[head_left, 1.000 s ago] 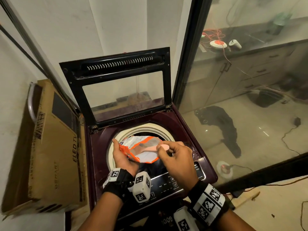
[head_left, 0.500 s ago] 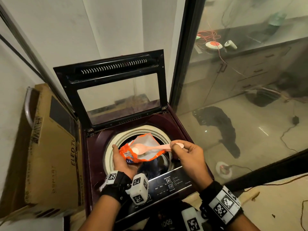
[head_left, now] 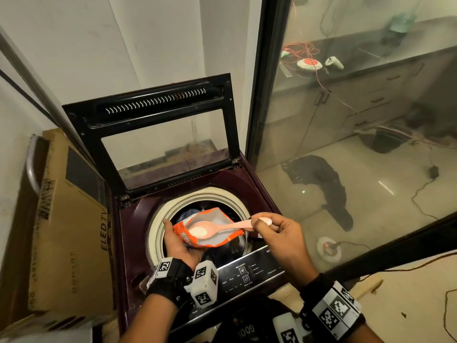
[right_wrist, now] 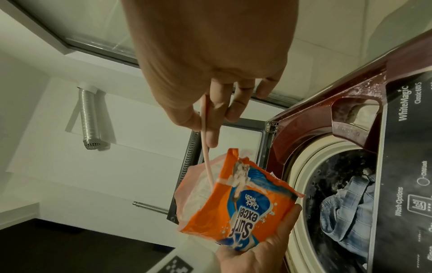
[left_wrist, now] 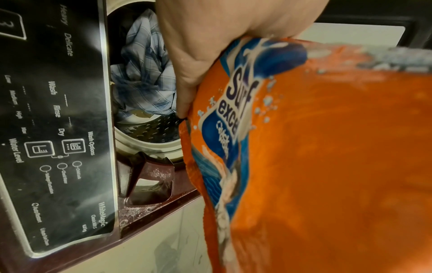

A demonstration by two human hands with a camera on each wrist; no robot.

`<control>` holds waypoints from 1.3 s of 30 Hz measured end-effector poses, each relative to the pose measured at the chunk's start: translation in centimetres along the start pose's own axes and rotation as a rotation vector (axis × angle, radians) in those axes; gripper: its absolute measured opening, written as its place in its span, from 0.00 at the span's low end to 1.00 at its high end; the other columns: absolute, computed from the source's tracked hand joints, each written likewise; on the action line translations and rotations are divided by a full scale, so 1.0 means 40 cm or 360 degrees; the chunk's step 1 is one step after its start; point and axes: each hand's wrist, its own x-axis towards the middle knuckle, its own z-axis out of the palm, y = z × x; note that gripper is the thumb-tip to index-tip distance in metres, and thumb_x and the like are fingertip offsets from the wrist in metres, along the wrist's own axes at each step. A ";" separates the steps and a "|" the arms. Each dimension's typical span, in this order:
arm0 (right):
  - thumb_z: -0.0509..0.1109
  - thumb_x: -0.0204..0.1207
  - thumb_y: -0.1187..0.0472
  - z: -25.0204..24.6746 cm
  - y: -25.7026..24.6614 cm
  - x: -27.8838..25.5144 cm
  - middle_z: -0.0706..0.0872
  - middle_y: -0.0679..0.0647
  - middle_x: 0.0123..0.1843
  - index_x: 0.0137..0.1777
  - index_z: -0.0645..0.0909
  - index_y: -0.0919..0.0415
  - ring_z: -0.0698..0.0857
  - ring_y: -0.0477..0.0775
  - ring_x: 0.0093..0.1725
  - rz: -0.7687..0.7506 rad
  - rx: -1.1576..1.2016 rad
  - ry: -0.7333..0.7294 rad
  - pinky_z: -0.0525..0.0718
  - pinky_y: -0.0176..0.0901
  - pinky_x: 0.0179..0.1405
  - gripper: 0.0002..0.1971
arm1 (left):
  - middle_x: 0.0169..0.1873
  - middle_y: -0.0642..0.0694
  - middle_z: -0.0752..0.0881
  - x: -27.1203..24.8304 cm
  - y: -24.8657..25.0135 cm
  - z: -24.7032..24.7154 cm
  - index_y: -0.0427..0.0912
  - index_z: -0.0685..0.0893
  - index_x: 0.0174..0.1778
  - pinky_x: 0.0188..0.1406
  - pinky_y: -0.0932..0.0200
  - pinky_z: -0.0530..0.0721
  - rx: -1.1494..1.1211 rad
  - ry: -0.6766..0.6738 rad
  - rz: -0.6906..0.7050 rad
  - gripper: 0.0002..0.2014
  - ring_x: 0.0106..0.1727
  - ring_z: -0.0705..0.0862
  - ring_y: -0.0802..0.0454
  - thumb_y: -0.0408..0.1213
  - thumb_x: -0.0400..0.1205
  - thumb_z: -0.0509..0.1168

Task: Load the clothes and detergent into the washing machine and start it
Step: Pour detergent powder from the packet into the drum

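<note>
Detergent packet (head_left: pixel 210 229) sitting gripped in left hand (head_left: pixel 176 243) over washing machine (head_left: pixel 138 219) drum, blue checked clothes (left_wrist: pixel 145 73) inside; right hand (head_left: pixel 279 233) pinching pink spoon (head_left: pixel 222 227) holding white powder.

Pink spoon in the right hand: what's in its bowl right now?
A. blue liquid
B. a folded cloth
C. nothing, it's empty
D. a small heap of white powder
D: the head view shows white powder in the bowl of the pink spoon, held by the right hand over the open detergent packet.
</note>
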 end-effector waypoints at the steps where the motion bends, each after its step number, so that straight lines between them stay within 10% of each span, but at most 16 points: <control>1: 0.75 0.78 0.67 -0.008 -0.001 0.001 0.94 0.64 0.41 0.46 0.92 0.60 0.92 0.68 0.44 0.0010 0.0012 0.0022 0.89 0.64 0.55 0.05 | 0.53 0.33 0.87 0.003 -0.001 -0.001 0.42 0.84 0.59 0.52 0.33 0.83 0.0002 -0.0004 0.0002 0.36 0.56 0.84 0.32 0.73 0.79 0.53; 7: 0.73 0.78 0.70 -0.069 -0.011 0.019 0.93 0.67 0.41 0.47 0.91 0.67 0.90 0.61 0.40 0.0081 0.0195 0.0175 0.89 0.58 0.51 0.05 | 0.64 0.28 0.83 0.045 -0.010 -0.016 0.39 0.77 0.73 0.49 0.26 0.84 -0.0007 0.0057 -0.0060 0.44 0.62 0.82 0.27 0.75 0.76 0.52; 12: 0.70 0.79 0.73 -0.147 0.000 0.042 0.89 0.47 0.26 0.47 0.88 0.68 0.85 0.40 0.25 0.0096 0.0278 0.0375 0.82 0.28 0.25 0.06 | 0.70 0.31 0.79 0.072 -0.036 -0.025 0.42 0.74 0.77 0.40 0.29 0.83 0.0032 0.0087 -0.0062 0.44 0.70 0.77 0.26 0.74 0.79 0.48; 16: 0.70 0.79 0.73 -0.217 0.033 0.067 0.90 0.46 0.28 0.49 0.89 0.67 0.85 0.34 0.26 0.0073 0.0252 0.0492 0.78 0.22 0.24 0.06 | 0.69 0.31 0.80 0.096 -0.064 -0.034 0.46 0.74 0.77 0.38 0.32 0.84 0.0062 0.0106 -0.0035 0.43 0.59 0.82 0.28 0.75 0.77 0.50; 22: 0.74 0.79 0.68 -0.284 0.148 0.117 0.94 0.52 0.41 0.47 0.91 0.59 0.90 0.46 0.43 0.0180 0.0159 0.0717 0.85 0.27 0.39 0.06 | 0.68 0.31 0.82 0.135 -0.081 -0.038 0.47 0.76 0.76 0.43 0.30 0.87 0.0129 0.0103 -0.0056 0.44 0.66 0.81 0.27 0.77 0.76 0.48; 28: 0.69 0.81 0.72 -0.264 0.239 0.135 0.89 0.54 0.39 0.52 0.87 0.67 0.87 0.32 0.29 0.0283 0.0145 0.0813 0.80 0.21 0.29 0.06 | 0.67 0.31 0.82 0.147 -0.097 -0.012 0.46 0.76 0.75 0.50 0.28 0.83 0.0182 0.0087 -0.0128 0.43 0.67 0.80 0.28 0.76 0.77 0.50; 35: 0.73 0.80 0.65 -0.238 0.301 0.143 0.94 0.59 0.47 0.50 0.90 0.57 0.92 0.57 0.50 0.0419 0.0191 0.0811 0.91 0.50 0.54 0.05 | 0.59 0.27 0.82 0.150 -0.125 0.003 0.42 0.78 0.69 0.45 0.26 0.83 0.0346 0.0034 -0.0433 0.40 0.58 0.80 0.25 0.73 0.80 0.48; 39: 0.73 0.80 0.63 -0.232 0.298 0.131 0.95 0.54 0.46 0.52 0.90 0.55 0.93 0.53 0.50 0.0342 0.0134 0.0786 0.91 0.45 0.51 0.05 | 0.61 0.27 0.82 0.158 -0.131 -0.003 0.41 0.78 0.69 0.43 0.28 0.85 0.0373 0.0004 -0.0470 0.39 0.59 0.81 0.25 0.73 0.80 0.49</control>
